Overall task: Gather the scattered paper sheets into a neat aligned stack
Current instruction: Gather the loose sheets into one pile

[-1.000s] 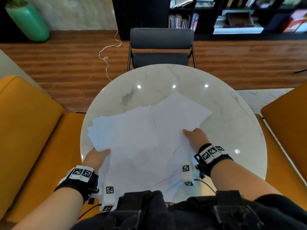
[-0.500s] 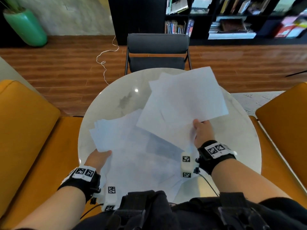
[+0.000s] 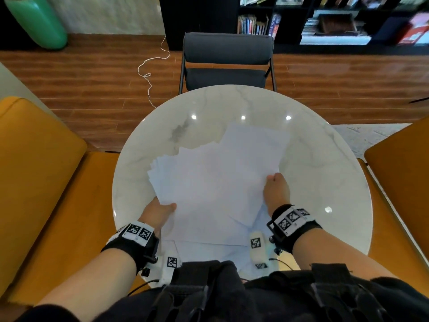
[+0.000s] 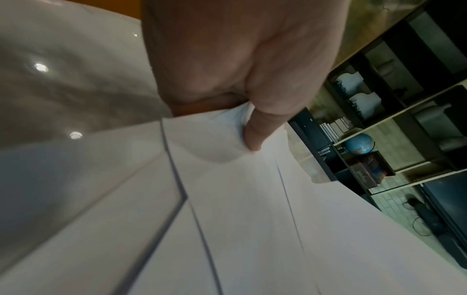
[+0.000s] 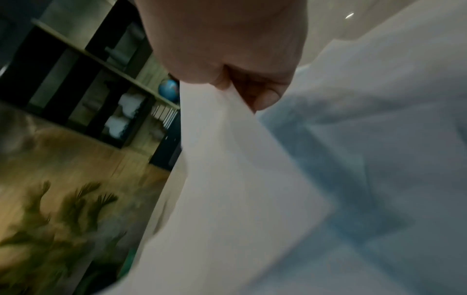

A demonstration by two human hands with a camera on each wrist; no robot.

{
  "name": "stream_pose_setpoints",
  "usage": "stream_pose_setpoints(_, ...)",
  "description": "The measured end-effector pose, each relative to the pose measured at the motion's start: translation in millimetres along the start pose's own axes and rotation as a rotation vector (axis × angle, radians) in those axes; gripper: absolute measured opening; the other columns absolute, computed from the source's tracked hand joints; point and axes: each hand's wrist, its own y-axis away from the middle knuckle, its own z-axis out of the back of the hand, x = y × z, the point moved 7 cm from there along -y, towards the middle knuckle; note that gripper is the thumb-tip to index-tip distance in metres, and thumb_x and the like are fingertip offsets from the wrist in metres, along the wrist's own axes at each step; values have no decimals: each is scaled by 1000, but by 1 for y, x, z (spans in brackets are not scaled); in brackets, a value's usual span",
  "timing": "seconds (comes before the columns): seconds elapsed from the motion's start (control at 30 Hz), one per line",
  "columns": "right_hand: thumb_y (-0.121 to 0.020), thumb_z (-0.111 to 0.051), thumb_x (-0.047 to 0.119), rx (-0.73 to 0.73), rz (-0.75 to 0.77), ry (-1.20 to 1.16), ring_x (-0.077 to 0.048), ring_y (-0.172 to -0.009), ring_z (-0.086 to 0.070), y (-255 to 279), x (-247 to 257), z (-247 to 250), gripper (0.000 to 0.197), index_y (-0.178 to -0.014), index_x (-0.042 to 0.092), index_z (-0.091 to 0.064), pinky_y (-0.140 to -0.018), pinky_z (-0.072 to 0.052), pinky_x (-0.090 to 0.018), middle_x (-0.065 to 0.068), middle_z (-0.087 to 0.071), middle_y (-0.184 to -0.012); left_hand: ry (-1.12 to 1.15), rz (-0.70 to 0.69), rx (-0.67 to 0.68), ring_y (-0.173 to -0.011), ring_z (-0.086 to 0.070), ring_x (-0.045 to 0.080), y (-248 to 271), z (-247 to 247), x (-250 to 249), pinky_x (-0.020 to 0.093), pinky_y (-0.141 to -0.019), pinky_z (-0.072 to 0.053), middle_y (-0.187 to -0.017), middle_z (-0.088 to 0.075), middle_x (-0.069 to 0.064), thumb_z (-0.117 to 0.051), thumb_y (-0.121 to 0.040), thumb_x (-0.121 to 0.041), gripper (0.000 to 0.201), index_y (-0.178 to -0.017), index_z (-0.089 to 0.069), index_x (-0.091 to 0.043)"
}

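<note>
Several white paper sheets (image 3: 216,182) lie overlapped and askew on the near half of a round marble table (image 3: 325,159). My left hand (image 3: 160,211) grips the near-left edge of the pile, thumb on top; in the left wrist view the thumb (image 4: 255,131) presses on the paper sheets (image 4: 240,219). My right hand (image 3: 275,187) pinches the right edge of the upper sheets (image 3: 253,154). The right wrist view shows the fingers (image 5: 262,95) curled round a lifted sheet (image 5: 227,179), with more paper lying below it.
A dark grey chair (image 3: 226,63) stands at the table's far side. Orange seats flank the table on the left (image 3: 34,170) and right (image 3: 401,182). A green vase (image 3: 37,22) and a white cord (image 3: 151,70) are on the wooden floor. Bookshelves (image 3: 325,17) line the back.
My right hand raised a bunch of sheets off the table, then brought them down leftward onto the pile. The left hand kept its grip on the pile's near-left edge.
</note>
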Motion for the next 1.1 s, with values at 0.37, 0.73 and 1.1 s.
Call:
stream_pose_setpoints(0.37,-93,-54,35,255,111,290,-26,-106,-55,14,3,-42,29,-111,14,-59,-87,-41,-32,-7,-56,-113,-96,-38,-88,-110,-59,32,-3,8,-7,37,-94,-44,-119,-65,11,-65,-86,-31,38,-118,-60,-10)
stream_pose_setpoints(0.73,-69,-81,36,184,-213,431,-38,-120,-51,-14,-14,-19,91,-136,8,-26,-100,-44,-45,-17,-46,-132,55,6,-234,-118,-51,37,-3,39,-3,44,-102,-39,-125,-58,13,-58,-90,-25,40,-126,-53,-8)
stream_pose_setpoints(1.1,-89,-55,13,-92,-51,-52,-37,-100,-61,-31,-9,24,19,-104,1,-54,-74,-40,-30,-14,-58,-95,-37,22,-268,-122,-50,39,-6,48,0,44,-105,-37,-132,-57,17,-56,-92,-23,40,-128,-52,-6)
